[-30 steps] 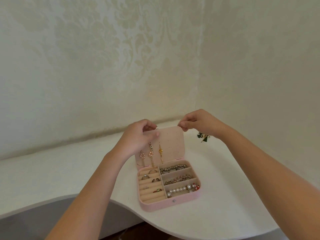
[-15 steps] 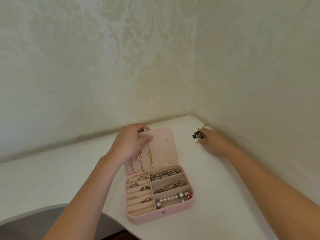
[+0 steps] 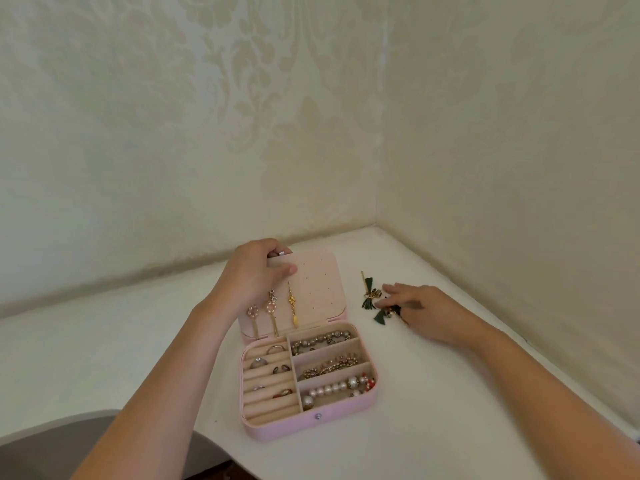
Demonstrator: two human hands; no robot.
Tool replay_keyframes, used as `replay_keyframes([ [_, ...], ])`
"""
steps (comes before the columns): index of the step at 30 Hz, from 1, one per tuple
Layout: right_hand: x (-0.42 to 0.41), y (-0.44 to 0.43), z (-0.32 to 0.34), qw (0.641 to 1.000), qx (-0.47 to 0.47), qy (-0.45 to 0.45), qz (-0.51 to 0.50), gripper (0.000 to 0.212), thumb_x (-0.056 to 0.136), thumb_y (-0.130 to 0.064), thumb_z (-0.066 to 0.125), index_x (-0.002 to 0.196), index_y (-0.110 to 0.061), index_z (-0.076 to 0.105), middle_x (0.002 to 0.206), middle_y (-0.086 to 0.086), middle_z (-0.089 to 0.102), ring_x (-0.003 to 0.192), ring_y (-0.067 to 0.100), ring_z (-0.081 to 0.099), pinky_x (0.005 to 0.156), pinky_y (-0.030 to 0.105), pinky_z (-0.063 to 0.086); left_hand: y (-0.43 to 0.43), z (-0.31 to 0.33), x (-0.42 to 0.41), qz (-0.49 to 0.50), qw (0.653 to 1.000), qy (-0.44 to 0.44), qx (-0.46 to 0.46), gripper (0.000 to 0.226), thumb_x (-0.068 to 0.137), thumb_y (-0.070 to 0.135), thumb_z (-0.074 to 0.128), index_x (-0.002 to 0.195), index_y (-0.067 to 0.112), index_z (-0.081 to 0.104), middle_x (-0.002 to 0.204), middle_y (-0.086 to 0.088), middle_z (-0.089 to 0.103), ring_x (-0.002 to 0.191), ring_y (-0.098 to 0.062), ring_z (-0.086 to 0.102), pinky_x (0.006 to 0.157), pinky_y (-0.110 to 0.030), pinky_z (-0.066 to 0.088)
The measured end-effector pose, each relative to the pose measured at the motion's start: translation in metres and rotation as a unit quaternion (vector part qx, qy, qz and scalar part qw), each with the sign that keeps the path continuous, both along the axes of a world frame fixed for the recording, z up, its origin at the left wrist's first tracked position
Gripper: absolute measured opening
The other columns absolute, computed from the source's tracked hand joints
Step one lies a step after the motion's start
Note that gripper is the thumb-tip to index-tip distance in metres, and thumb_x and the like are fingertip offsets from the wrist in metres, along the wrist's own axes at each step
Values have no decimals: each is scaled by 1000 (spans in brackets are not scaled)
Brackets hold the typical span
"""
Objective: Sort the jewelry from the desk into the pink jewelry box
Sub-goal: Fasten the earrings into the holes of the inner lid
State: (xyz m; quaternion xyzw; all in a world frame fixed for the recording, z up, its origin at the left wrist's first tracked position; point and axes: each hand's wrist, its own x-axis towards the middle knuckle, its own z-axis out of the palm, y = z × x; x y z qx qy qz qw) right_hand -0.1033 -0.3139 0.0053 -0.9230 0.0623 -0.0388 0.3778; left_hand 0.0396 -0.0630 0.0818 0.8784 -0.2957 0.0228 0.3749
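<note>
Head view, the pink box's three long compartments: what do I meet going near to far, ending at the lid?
Pearl bracelet → gold chain bracelet → brown beaded bracelet → raised lid.

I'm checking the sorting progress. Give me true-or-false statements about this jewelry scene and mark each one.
1. The lid is shut. False: it stands open, and the left hand holds its top edge.
2. Three earrings hang inside the lid. True.
3. The pearl bracelet lies loose outside the box. False: it is in the nearest right compartment.
4. The right hand is at green bow jewelry on the desk. True.
</note>
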Motion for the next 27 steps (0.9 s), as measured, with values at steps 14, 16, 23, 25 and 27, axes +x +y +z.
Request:
replay_keyframes([
  [14, 42, -10, 31, 995, 31, 73, -68, 21, 73, -22, 80, 90, -26, 68, 83, -8, 65, 71, 3, 56, 64, 16, 39, -36, 10, 39, -9, 1000, -25, -5, 16, 77, 17, 73, 89, 25, 66, 83, 6, 58, 77, -12, 54, 60, -17, 38],
  [16, 51, -10, 36, 994, 7, 103, -39, 28, 69, -16, 83, 91, -23, 67, 81, -9, 64, 73, 6, 57, 69, 21, 42, -39, 7, 45, -16, 1000, -22, -7, 16, 77, 17, 73, 88, 26, 66, 83, 6, 59, 77, -12, 54, 60, -17, 38],
  [23, 63, -10, 30, 997, -27, 73, -20, 17, 71, -19, 80, 81, -27, 70, 70, -13, 64, 61, -3, 53, 61, 18, 38, -39, -5, 50, -13, 999, -31, -35, 18, 81, 19, 70, 93, 32, 65, 88, 12, 59, 79, -4, 55, 58, -9, 36],
  [25, 64, -6, 27, 998, -37, 44, -35, 10, 73, -24, 79, 79, -29, 73, 71, -13, 66, 60, -1, 54, 60, 19, 41, -39, -7, 49, -13, 998, -43, -42, 24, 81, 20, 69, 100, 33, 64, 90, 14, 56, 85, -6, 54, 66, -14, 36],
  [27, 64, -3, 26, 998, -41, 26, -43, 3, 75, -30, 76, 75, -29, 73, 77, -13, 69, 68, 6, 61, 65, 24, 48, -37, -9, 49, -21, 997, -52, -57, 28, 81, 19, 69, 104, 35, 62, 91, 15, 55, 88, -5, 54, 68, -13, 37],
])
